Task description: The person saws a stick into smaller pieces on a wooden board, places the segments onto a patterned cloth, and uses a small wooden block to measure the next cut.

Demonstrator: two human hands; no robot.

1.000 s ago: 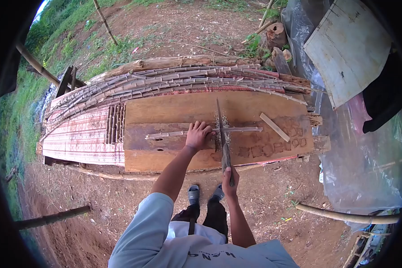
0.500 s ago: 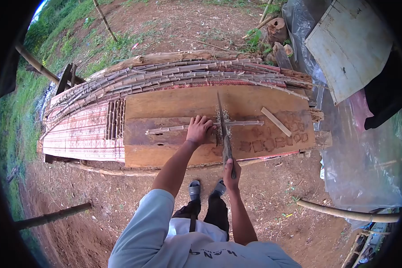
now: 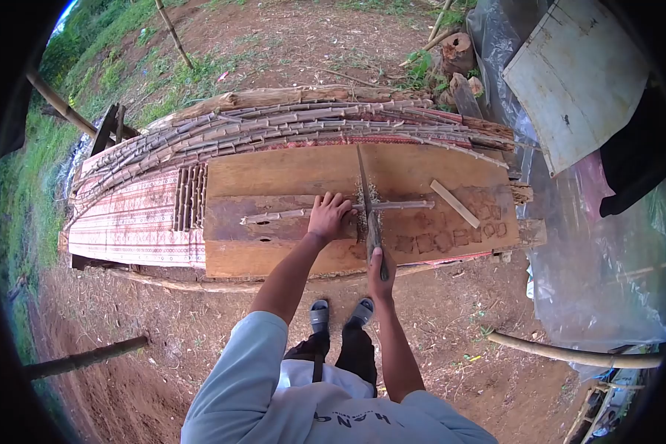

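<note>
My left hand (image 3: 331, 217) presses a knobbly woody stem (image 3: 274, 217) against the wooden board, its fingers curled over it. In my right hand (image 3: 381, 275) is the dark handle of a handsaw (image 3: 368, 194), gripped near the board's front edge. The saw's blade lies across the stem just right of my left hand, pointing away from me. Pale sawdust (image 3: 374, 194) is scattered on both sides of the blade. The right end of the stem (image 3: 414, 205) reaches past the saw.
A flat wood strip (image 3: 455, 203) lies on the board (image 3: 288, 166) at right. Short cut stems (image 3: 191, 198) are lined up on the patterned cloth (image 3: 133, 229) at left. Long stems (image 3: 274, 122) are piled along the back. Plastic sheeting (image 3: 599, 274) hangs at right.
My right hand has pushed the saw a little forward, away from my body. My left hand stays in place on the stem.
</note>
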